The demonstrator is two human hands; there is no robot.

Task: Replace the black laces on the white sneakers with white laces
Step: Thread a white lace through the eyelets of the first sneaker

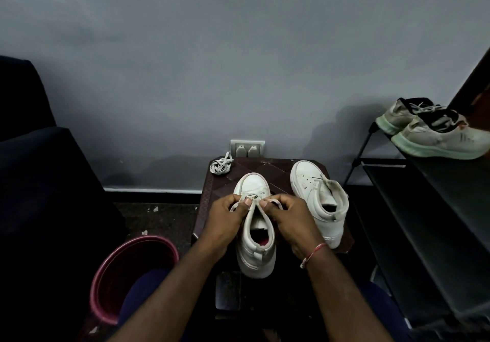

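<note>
Left hand (225, 219) and right hand (289, 219) curled, pinching white lace (275, 203) over near sneaker (256, 248) on bench (265, 167); second sneaker (318, 195) just beside; lace coil (220, 168), probably pale, at far-left corner; pink bucket (111, 275) left.

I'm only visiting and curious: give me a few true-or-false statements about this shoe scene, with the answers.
1. The left hand and the right hand both pinch the white lace over the near sneaker. True.
2. The second sneaker stands on the floor. False: it stands on the table, right of the near one.
3. A coiled lace lies at the table's far left corner. True.
4. The bucket is blue. False: it is pinkish red.
5. The shoe rack has a bare top. False: a worn pair of sneakers sits there.
</note>
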